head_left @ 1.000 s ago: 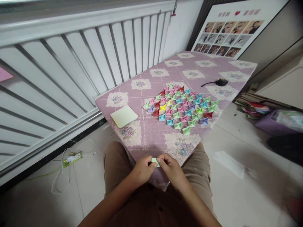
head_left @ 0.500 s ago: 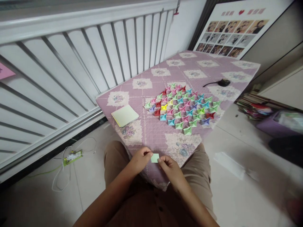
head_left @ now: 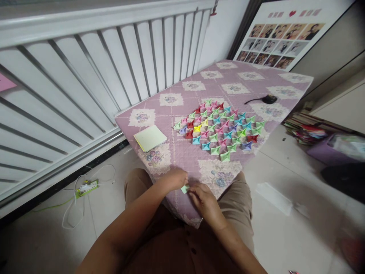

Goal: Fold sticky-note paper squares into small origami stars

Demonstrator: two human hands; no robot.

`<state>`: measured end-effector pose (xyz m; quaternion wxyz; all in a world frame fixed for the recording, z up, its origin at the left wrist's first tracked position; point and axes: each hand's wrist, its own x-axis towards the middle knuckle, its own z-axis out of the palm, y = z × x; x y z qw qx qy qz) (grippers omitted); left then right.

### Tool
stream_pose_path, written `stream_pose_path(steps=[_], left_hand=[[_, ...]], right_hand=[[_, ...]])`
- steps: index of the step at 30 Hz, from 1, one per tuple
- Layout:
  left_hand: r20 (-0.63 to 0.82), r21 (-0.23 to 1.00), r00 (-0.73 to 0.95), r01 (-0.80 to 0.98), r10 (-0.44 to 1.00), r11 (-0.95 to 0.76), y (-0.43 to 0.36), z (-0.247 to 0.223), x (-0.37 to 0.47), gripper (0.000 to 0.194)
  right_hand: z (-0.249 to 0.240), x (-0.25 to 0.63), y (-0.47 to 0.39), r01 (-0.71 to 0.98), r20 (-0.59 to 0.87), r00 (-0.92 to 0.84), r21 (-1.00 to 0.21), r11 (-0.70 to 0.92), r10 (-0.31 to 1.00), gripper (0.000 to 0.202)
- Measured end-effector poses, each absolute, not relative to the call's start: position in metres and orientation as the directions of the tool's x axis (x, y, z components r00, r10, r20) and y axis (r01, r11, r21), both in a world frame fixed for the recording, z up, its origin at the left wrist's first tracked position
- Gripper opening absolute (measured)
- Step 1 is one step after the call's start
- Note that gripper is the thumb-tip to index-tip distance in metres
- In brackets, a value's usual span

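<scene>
A small piece of light green paper point(head_left: 184, 188) is held between both hands over the near corner of the table. My left hand point(head_left: 177, 179) is closed at its upper left side, fingers curled. My right hand point(head_left: 202, 195) pinches its right edge, partly covering it. Ahead on the table sit several folded paper pieces point(head_left: 219, 128) in green, pink, red, blue, yellow and purple, laid out in rows. To the left lies a stack of pale square paper sheets point(head_left: 150, 138), with a yellow edge showing beneath.
A purple floral cloth covers the table point(head_left: 179, 160). A black object with a cable point(head_left: 269, 99) lies at the right. A photo board point(head_left: 281, 38) leans behind, and a white radiator point(head_left: 114, 64) runs along the left. On the floor sits a power strip point(head_left: 87, 188).
The green paper has turned and less of it shows now. My left hand has rolled over it with fingers curled, and my right hand has moved slightly inward.
</scene>
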<state>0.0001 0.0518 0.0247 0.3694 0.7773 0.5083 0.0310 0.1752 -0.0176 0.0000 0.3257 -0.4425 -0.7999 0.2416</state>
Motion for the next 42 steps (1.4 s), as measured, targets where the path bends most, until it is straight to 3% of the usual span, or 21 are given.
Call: stream_pose_path(steps=[3,8,19,35,42], left_hand=[[-0.323,0.558,0.498,0.787,0.805,-0.263,0.055,0.027,0.004,0.013],[-0.247,0.518,0.517,0.785,0.820,-0.339,0.046,0.022,-0.003,0.009],[-0.047,0.539,0.566,0.708,0.823,-0.456,0.001,0.006,-0.028,0.019],[0.080,0.393,0.432,0.815,0.898,-0.427,-0.020,-0.014,-0.021,0.025],[0.183,0.359,0.416,0.815,0.891,-0.455,-0.022,-0.023,-0.021,0.021]], right_hand=[[-0.008,0.170,-0.015,0.566,0.345,-0.473,-0.587,0.579,0.811,0.019],[-0.014,0.168,-0.009,0.613,0.300,-0.522,-0.518,0.596,0.798,0.022],[-0.012,0.169,-0.009,0.637,0.276,-0.520,-0.505,0.582,0.808,0.019],[-0.011,0.165,-0.013,0.677,0.232,-0.504,-0.492,0.548,0.832,0.020],[-0.011,0.160,-0.015,0.751,0.215,-0.463,-0.421,0.509,0.860,0.015]])
